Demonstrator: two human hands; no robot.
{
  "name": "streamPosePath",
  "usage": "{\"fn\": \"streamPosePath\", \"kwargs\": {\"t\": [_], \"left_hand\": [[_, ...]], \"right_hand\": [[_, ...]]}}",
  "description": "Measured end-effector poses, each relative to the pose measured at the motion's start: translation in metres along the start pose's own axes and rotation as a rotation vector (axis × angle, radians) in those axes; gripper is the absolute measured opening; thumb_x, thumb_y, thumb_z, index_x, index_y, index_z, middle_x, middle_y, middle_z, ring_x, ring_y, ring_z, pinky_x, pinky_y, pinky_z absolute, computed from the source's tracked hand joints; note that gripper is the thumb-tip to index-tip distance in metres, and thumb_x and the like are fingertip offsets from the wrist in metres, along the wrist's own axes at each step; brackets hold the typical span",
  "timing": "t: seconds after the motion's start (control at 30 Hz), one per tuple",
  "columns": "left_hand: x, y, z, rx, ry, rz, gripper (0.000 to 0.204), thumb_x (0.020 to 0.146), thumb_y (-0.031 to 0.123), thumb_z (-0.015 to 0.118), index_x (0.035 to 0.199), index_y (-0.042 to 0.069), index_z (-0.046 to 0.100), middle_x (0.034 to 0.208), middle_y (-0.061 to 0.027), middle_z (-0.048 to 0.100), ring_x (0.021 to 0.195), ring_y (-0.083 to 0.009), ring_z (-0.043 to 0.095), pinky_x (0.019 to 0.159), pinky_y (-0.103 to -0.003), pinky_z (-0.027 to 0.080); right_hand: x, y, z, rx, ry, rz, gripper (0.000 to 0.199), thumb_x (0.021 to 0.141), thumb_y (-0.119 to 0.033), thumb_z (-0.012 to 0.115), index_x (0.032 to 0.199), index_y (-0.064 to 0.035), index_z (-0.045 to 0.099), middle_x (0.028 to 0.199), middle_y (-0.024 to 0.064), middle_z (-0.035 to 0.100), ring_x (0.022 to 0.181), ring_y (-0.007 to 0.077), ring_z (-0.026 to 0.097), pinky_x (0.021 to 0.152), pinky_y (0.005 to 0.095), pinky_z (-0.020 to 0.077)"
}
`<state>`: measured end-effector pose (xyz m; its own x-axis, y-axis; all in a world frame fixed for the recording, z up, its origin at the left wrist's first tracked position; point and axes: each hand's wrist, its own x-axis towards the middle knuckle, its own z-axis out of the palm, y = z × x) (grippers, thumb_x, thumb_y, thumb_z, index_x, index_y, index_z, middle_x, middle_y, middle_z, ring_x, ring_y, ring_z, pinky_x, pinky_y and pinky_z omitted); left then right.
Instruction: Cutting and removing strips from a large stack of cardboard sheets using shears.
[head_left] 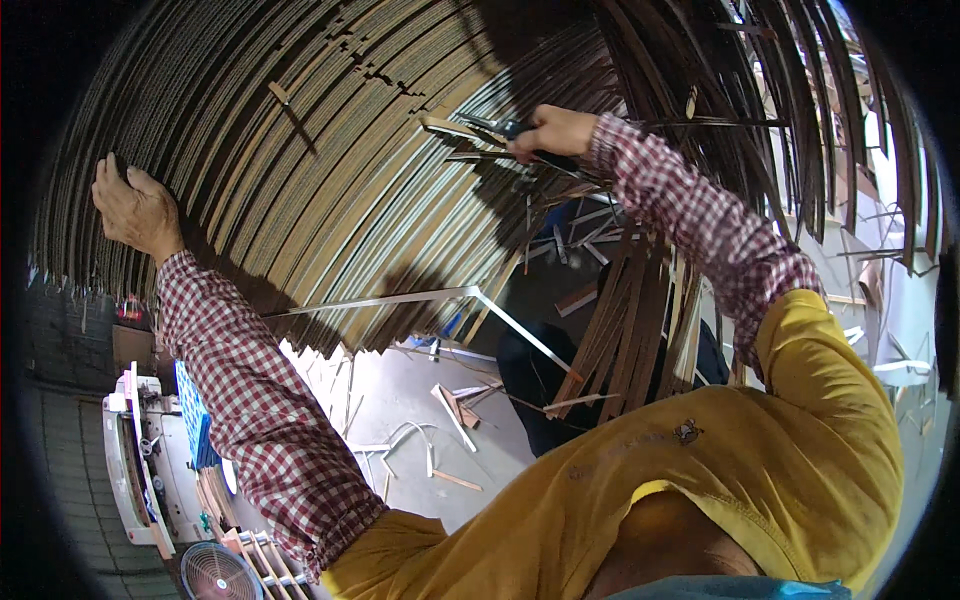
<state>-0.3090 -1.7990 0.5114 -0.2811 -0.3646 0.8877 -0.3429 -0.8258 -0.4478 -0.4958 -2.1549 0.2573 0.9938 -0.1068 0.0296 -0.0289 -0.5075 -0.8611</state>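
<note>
A tall stack of brown cardboard sheets [330, 200] fills the upper left, its many edges facing me in curved lines. My left hand [137, 210] lies against the stack's left side, fingers stretched along the edges with nothing visibly held. At the stack's right part, my right hand [555, 132] is closed round a dark-handled tool [515, 128] that looks like pliers; its jaws partly blend into the shadow. Loose cardboard strips [450, 127] stick out by the tool's tip. A small light piece [279, 93] juts from the stack between my hands.
Long brown strips [630, 330] hang in front of my body, and more dark strips [800, 110] dangle at upper right. Scraps [455, 415] litter the pale floor. A bent white strip [475, 292] crosses below the stack. At lower left stand a fan [220, 572] and a blue crate [192, 415].
</note>
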Motion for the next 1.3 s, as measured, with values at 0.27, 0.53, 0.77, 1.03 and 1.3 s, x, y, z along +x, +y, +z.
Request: {"fn": "streamPosePath", "kwargs": {"t": [0.27,0.53,0.77,1.03,1.3], "left_hand": [[-0.001,-0.001,0.002,0.052,-0.005,0.008,0.035,0.089,0.032,0.038,0.118,0.015,0.049,0.123,-0.0032,0.047,0.115,-0.0234,0.042,0.087,-0.045,0.035],[0.000,-0.003,0.003,-0.042,-0.003,-0.013,0.036,0.087,0.031,0.039,0.118,0.015,0.048,0.123,-0.0045,0.047,0.116,-0.0240,0.040,0.089,-0.046,0.031],[0.001,-0.003,0.004,-0.006,-0.013,-0.014,0.035,0.085,0.028,0.039,0.115,0.014,0.051,0.122,-0.0044,0.048,0.115,-0.0257,0.041,0.090,-0.045,0.032],[-0.002,-0.002,0.003,0.058,0.001,0.002,0.037,0.086,0.030,0.039,0.116,0.012,0.051,0.121,-0.0068,0.049,0.114,-0.0276,0.043,0.089,-0.044,0.037],[-0.002,0.000,0.001,0.047,-0.004,-0.031,0.039,0.087,0.032,0.037,0.118,0.013,0.049,0.124,-0.0062,0.047,0.117,-0.0272,0.040,0.089,-0.045,0.033]], "right_hand": [[-0.072,0.070,0.046,-0.047,0.169,-0.056,0.032,0.081,-0.026,0.053,0.093,0.0043,0.052,0.074,0.0139,0.054,0.066,0.0212,0.052,0.062,0.0351,0.0437],[-0.194,0.165,-0.035,0.141,-0.067,0.662,0.035,0.078,-0.026,0.059,0.100,0.0010,0.053,0.076,0.0095,0.058,0.075,0.0152,0.054,0.071,0.0331,0.0430],[-0.170,0.023,-0.004,0.328,-0.188,0.031,0.036,0.079,-0.030,0.060,0.087,0.0049,0.061,0.071,0.0043,0.058,0.071,0.0109,0.053,0.070,0.0265,0.0434],[0.002,-0.024,0.032,0.297,-0.107,-0.089,0.030,0.082,-0.024,0.058,0.087,0.0056,0.058,0.077,0.0102,0.062,0.078,0.0152,0.058,0.076,0.0281,0.0451],[0.025,-0.035,0.035,0.333,-0.130,0.011,0.030,0.082,-0.027,0.058,0.079,0.0028,0.059,0.070,0.0096,0.061,0.067,0.0162,0.056,0.067,0.0291,0.0447]]}}
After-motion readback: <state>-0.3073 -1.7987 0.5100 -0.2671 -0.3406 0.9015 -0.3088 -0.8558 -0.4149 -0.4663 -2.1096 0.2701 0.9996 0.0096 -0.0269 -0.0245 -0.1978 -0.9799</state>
